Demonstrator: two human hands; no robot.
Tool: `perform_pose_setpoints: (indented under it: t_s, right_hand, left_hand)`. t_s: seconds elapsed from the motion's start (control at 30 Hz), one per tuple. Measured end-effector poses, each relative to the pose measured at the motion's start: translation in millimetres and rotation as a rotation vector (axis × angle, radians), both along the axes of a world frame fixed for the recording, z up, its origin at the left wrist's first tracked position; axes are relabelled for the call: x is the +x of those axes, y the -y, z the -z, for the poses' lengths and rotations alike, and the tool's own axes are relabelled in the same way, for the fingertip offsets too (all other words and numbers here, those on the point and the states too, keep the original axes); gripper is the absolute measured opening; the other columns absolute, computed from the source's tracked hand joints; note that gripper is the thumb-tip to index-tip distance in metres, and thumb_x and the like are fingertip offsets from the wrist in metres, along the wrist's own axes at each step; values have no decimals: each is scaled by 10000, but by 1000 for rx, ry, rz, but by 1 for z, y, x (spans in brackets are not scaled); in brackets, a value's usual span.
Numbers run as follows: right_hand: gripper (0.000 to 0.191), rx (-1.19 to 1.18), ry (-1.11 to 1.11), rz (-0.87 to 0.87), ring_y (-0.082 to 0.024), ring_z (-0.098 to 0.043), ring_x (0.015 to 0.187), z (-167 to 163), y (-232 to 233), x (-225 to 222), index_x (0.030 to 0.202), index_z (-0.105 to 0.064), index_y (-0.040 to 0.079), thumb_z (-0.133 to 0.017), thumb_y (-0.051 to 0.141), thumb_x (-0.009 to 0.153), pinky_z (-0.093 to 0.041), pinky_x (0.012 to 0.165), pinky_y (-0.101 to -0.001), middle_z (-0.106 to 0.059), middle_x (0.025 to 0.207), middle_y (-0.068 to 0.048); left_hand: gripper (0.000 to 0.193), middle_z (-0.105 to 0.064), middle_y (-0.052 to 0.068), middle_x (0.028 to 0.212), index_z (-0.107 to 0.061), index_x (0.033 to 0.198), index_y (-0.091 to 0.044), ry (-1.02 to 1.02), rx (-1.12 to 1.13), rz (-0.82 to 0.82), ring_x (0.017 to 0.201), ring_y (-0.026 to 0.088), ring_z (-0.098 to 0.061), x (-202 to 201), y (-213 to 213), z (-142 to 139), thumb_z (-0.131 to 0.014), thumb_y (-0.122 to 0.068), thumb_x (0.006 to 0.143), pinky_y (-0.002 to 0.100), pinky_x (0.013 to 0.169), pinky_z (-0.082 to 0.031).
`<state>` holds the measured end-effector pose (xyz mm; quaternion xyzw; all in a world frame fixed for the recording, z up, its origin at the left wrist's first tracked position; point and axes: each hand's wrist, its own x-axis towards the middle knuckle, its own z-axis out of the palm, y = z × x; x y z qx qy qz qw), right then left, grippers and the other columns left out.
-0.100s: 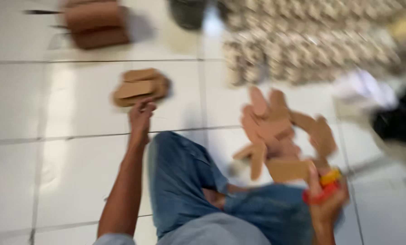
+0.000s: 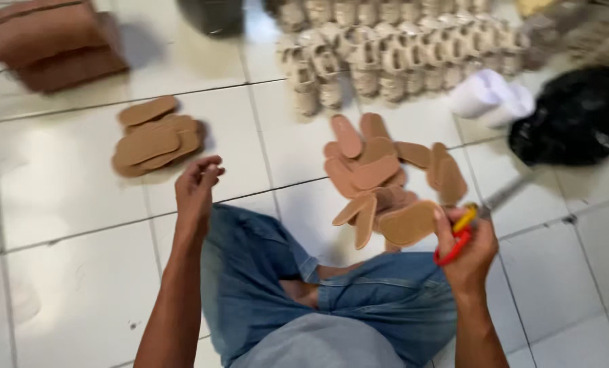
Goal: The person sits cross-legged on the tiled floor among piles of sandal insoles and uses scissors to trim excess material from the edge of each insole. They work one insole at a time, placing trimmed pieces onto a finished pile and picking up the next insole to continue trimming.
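I look down at a person sitting on the white glossy tile floor [image 2: 73,286], legs in blue denim. I take the loose heap of tan sole-shaped cut-outs [image 2: 379,170] as my landmark. Just on the near side of this heap, the right hand [image 2: 471,249] holds scissors with red and yellow handles [image 2: 458,235], the fingers closed through the loops, and a flat tan oval sole piece [image 2: 408,223] sits at the same hand; the blades point away to the right. To the left of the heap, well apart, the left hand [image 2: 197,191] hovers over the knee with fingers half curled and, as far as I see, nothing in them. Further left of the heap lies a small neat stack of brown sole pieces [image 2: 153,140].

My worry: the thin piece is flexible and smooth, so with one hand only it can slip or bend, and the cut may go crooked. The open blades are also near the leg.

The pieces look matte, like pressed board or leatherette. Beyond the heap stand rows of pale woven sandals [image 2: 386,54], blurred, and a black crumpled bag [image 2: 577,123].
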<state>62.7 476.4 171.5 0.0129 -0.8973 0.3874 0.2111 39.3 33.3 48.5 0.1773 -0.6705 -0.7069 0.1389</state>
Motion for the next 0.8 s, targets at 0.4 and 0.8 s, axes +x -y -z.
perform_pose_setpoints:
  t_s: [0.4,0.8]
  right_hand:
    - [173,-516,318,-74,-138,-669,618,-120,188,7,993,-621,-28,-738,77,922,-588,536,-290,-694,800,-104]
    - [188,-507,217,-289,-84,-660,824,-82,163,70,1036,-699,6,-795,63,885,-551,752,-234,-717,907,-31]
  left_hand:
    - [731,-612,222,1439,-525,1460,-35,-664,-741,589,1302,357,-603,51,-58,-182,-753,-143,774,466,1065,-482]
    - [429,-742,120,1010,-623,1241,-19,-41,440,998,875,220,-754,77,-9,-171,-613,-349,967,379,825,-653]
